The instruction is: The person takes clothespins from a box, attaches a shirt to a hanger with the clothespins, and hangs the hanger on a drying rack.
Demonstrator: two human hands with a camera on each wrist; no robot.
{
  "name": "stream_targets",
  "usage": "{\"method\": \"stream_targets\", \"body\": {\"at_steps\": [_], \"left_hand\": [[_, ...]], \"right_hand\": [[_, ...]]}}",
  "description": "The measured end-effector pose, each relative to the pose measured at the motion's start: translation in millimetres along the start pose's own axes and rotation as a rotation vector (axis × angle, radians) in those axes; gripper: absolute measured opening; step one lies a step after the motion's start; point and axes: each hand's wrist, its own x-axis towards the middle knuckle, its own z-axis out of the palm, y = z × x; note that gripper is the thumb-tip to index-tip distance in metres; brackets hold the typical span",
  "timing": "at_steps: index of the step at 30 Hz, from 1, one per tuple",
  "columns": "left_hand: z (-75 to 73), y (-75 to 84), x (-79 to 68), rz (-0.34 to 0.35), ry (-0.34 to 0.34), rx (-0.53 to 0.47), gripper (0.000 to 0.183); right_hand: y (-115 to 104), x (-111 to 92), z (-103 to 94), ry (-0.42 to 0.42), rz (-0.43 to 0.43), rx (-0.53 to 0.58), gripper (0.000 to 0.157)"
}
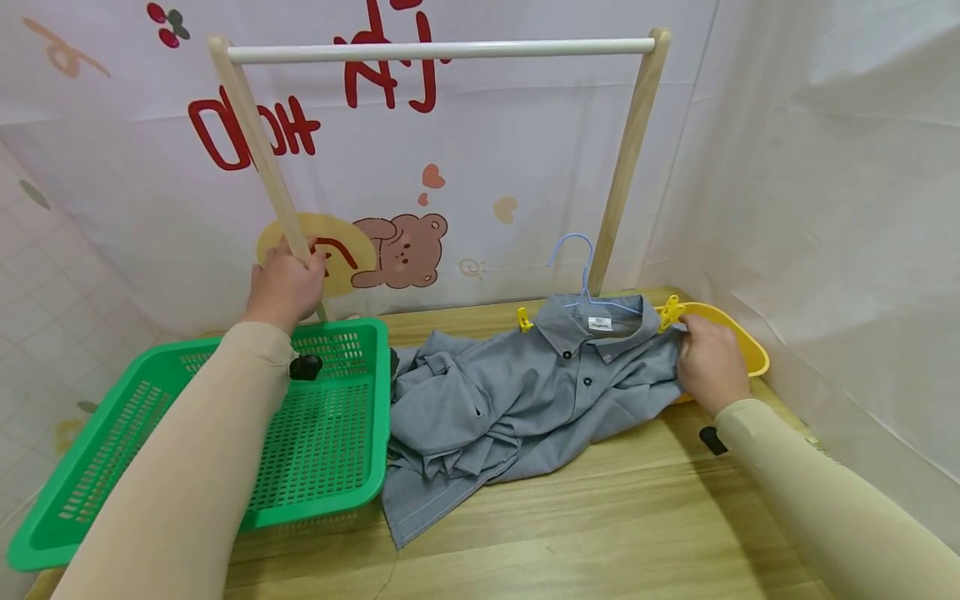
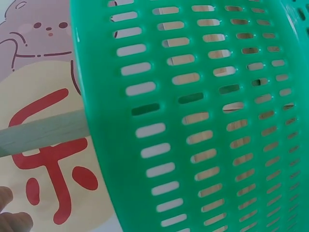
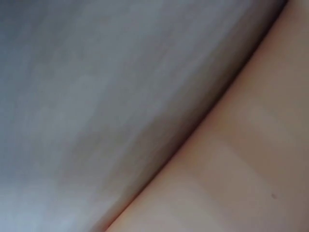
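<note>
A grey button-collar shirt lies on the wooden table, creased, with a light blue hanger in its collar. Yellow clips show at both shoulders. With my right hand I pinch the shirt at its right-hand shoulder, just below the other clip. Only blurred grey cloth and skin fill the right wrist view. My left hand grips the left wooden post of a clothes rack. In the left wrist view, fingertips show at the lower left, beside that post.
A green slotted basket stands at the left, under my left forearm, its side close to the shirt. Behind my right hand is a yellow container. The rack's white bar spans above the shirt, before a printed wall cloth.
</note>
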Motion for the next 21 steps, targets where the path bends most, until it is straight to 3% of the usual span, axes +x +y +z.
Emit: {"method": "stream_targets", "body": {"at_steps": [11, 21], "left_hand": [[-0.4, 1.5, -1.6, 0.007, 0.011, 0.034, 0.062], [-2.1, 1.8, -1.7, 0.010, 0.004, 0.059, 0.062]], "right_hand": [[-2.3, 1.7, -3.4, 0.007, -0.025, -0.007, 0.036], [-6.1, 1.2, -6.5, -0.026, 0.010, 0.002, 0.038]]}}
